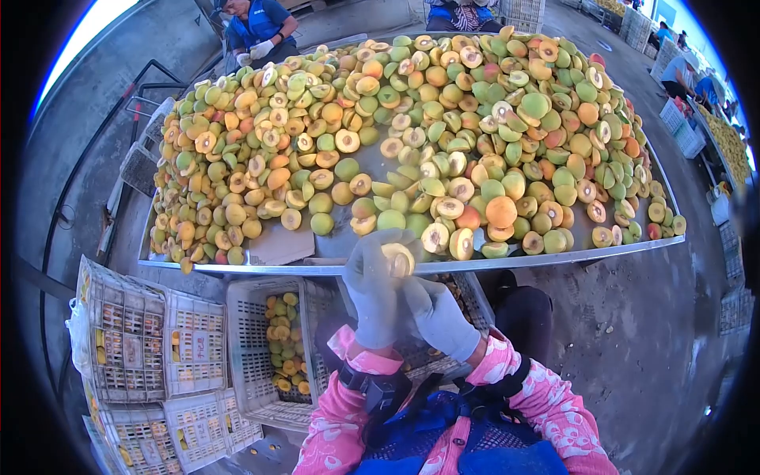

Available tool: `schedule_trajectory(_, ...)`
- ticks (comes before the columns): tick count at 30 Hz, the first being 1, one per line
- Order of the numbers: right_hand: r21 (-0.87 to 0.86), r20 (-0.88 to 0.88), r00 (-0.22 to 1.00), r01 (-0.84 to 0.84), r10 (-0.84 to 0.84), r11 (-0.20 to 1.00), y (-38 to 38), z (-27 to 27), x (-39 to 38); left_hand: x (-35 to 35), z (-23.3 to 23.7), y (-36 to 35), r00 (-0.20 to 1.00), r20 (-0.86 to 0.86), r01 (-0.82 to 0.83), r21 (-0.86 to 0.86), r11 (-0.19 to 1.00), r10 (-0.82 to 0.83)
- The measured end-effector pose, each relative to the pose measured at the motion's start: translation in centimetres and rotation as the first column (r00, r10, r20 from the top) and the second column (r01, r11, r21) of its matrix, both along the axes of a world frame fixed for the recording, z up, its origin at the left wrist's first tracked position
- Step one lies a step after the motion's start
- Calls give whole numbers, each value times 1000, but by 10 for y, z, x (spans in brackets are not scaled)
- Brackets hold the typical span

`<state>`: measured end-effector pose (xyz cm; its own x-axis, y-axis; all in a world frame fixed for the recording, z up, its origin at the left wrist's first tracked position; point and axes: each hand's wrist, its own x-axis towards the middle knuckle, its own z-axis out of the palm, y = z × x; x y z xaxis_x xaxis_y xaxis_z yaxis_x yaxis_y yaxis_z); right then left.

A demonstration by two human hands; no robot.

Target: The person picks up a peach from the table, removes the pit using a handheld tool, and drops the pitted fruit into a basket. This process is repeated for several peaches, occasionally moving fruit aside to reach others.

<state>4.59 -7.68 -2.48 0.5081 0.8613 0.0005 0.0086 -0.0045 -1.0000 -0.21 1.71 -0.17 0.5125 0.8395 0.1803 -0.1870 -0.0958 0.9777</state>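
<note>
Holding a fruit half [397, 260] in the curled left hand [374, 285]; angling the right hand [442, 315] alongside, closure and grip too blurred to tell.

Holds a halved, yellow-fleshed fruit [399, 260] in the grey-gloved left hand [374, 286], right beside the grey-gloved right hand [443, 318]. Faces a silver, metal-rimmed table [554, 257] heaped with green-and-orange cut fruits [535, 104], near a whitish, slatted plastic crate [239, 332].
</note>
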Motion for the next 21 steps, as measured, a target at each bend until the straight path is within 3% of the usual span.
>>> schedule_trajectory(2,-64,-22,999,-39,38,997,-1,1,0,-1,3,-3,994,-41,-91,241,966,104)
schedule_trajectory(3,-5,-19,999,-35,35,999,1,-3,-1,-4,8,-5,994,-42,-90,240,967,103)
schedule_trajectory(5,50,-18,1000,-24,25,998,4,-5,-2,-11,19,-9,999,37,-38,-35,999,39)
schedule_trajectory(8,156,61,998,-8,-2,988,4,0,-2,-12,21,-7,998,61,-13,28,1000,11)
schedule_trajectory(10,69,-248,957,-134,147,989,0,8,1,-8,18,3,1000,9,18,68,998,-19)
schedule_trajectory(12,22,-348,927,-140,139,990,0,9,2,-7,12,9,998,-52,45,95,994,-40)
schedule_trajectory(13,-20,-441,888,-154,129,988,1,10,2,-7,9,11,996,-44,74,-3,997,-74)
schedule_trajectory(14,-17,-441,888,-158,134,987,3,12,5,-7,8,14,994,-31,102,-96,990,-106)
schedule_trajectory(17,-26,-466,863,-233,194,972,-1,17,11,-5,5,14,992,-9,120,-108,987,-122)
schedule_trajectory(18,4,-609,743,-346,277,938,-4,18,17,-4,11,15,992,-7,123,-106,987,-124)
schedule_trajectory(19,51,-733,588,-452,341,890,-7,20,21,-4,20,14,973,16,232,-90,969,-231)
schedule_trajectory(20,50,-736,584,-457,342,888,-10,23,22,-5,24,15,943,35,334,-73,940,-332)
schedule_trajectory(21,76,-794,502,-476,342,876,-12,27,23,-6,23,15,945,32,327,-77,942,-326)
